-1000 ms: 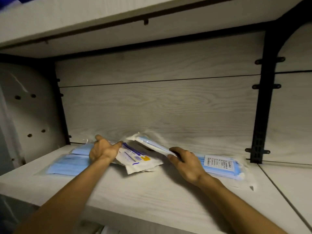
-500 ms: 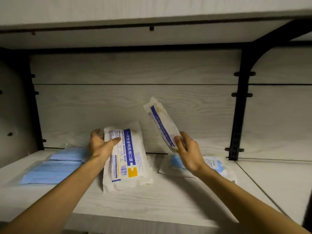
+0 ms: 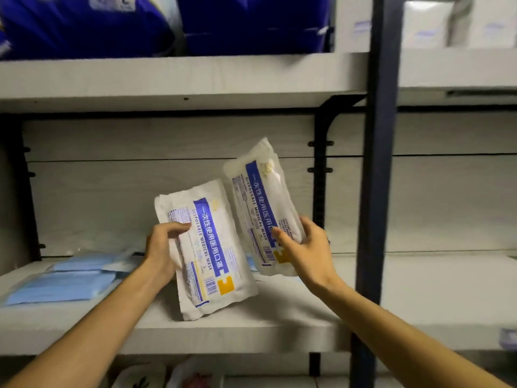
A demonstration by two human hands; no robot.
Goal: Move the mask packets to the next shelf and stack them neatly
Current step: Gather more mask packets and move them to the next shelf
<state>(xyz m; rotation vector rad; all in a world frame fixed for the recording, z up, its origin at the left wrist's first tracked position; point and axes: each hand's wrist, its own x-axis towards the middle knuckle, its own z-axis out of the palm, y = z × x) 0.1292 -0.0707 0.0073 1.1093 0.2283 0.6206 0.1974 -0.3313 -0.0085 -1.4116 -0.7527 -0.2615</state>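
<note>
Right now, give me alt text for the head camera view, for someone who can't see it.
Two bare hands each hold a white disposable medical mask packet upright before a pale wooden shelf: left hand with the left packet, right hand with the right packet. Blue mask packets lie on the shelf at left.

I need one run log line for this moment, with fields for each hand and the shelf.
left hand: holds white mask packet | right hand: holds second packet | shelf: blue packets remain
</note>
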